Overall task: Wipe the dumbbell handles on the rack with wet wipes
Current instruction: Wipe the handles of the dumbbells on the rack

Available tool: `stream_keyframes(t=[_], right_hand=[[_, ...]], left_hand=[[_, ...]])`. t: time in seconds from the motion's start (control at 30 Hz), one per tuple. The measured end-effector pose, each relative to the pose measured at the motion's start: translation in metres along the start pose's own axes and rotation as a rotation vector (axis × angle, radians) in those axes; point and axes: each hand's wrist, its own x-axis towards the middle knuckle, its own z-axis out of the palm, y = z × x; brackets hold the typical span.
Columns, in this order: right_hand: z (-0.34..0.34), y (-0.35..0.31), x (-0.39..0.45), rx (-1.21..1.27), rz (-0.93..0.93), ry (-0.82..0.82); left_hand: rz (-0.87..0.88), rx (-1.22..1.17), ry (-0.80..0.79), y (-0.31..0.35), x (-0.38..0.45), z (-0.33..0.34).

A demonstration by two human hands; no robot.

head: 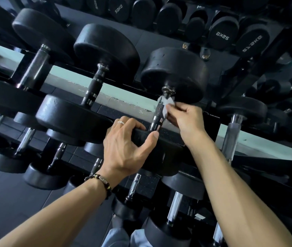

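A black dumbbell lies across the top rack rails, its far head (174, 73) up and its near head (161, 154) toward me. Its knurled metal handle (156, 115) runs between them. My right hand (186, 120) pinches a white wet wipe (165, 106) against the upper part of that handle. My left hand (125, 148), with a ring and a bead bracelet, grips the rim of the near head, thumb on the front edge.
More black dumbbells fill the rack: one with a handle (95, 84) to the left, another (234, 136) to the right, smaller ones on the lower tier (132, 186). A second rack of dumbbells (223, 34) stands behind. Dark floor mats lie below.
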Motion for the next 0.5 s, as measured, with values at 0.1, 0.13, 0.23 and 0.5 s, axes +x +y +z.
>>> stream_keyframes(t=[0.1,0.13,0.23,0.5], right_hand=[[0.005,0.003,0.009,0.080,0.023,0.021],[0.002,0.009,0.006,0.002,0.017,-0.014],[-0.004,0.017,-0.006,-0.140,0.036,-0.107],[0.001,0.002,0.004,-0.034,0.102,-0.074]], left_hand=[[-0.001,0.008,-0.004,0.002,0.000,0.000],[-0.003,0.006,-0.004,0.002,0.000,0.000],[-0.003,0.002,0.000,0.002,0.000,0.000],[-0.003,0.012,-0.007,0.002,0.001,0.000]])
